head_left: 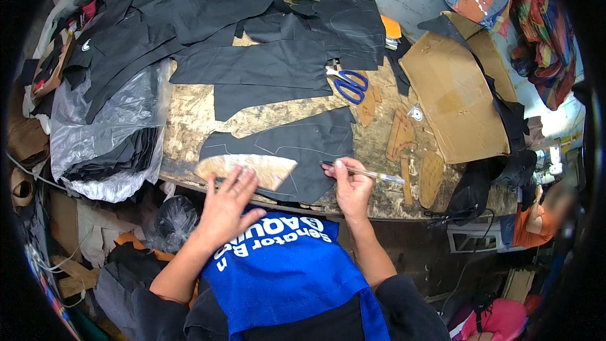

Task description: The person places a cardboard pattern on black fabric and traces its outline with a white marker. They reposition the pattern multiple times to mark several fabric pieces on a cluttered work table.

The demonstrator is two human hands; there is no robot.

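Observation:
A pale, flat pattern piece (268, 170) lies on a black sheet of material (314, 145) near the table's front edge. My left hand (231, 194) rests on the pattern with its fingers spread. Between thumb and fingers, my right hand (351, 183) holds a clear-barrelled pen (385, 177), its tip just over the black sheet, right of the pattern. Thin light lines are drawn on the sheet. Blue-handled scissors (351, 86) lie beyond it, their blades partly hidden by black material.
Black cut pieces (208, 22) pile across the far left of the worn wooden table (189, 110). A plastic bag (107, 132) of black pieces sits at left. Several wooden templates (432, 179) and a cardboard box (451, 95) lie at right. Another person (536, 221) is at far right.

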